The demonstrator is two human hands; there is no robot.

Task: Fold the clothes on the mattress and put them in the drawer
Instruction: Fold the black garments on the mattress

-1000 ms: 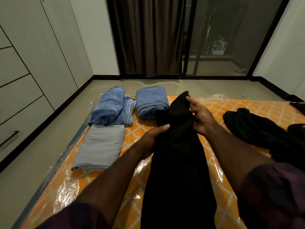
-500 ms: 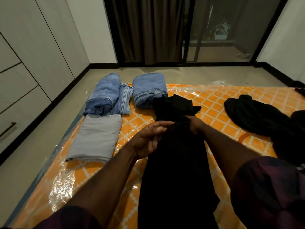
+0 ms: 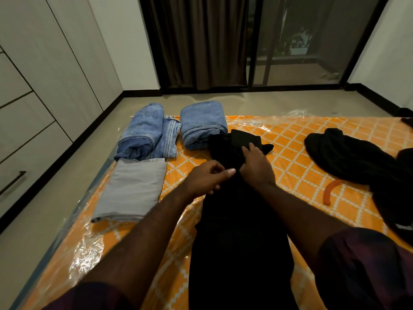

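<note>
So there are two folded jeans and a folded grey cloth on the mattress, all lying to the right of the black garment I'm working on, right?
Not quite. The head view shows the two folded jeans and the folded grey cloth on the mattress, but left of the black garment, not right.

Matt black cloth garment [image 3: 239,238], denim jeans [image 3: 202,124], glossy plastic-wrapped mattress [image 3: 290,139].

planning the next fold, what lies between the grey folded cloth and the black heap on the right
The long black garment with both hands on it, over orange mattress, in the head view.
</note>
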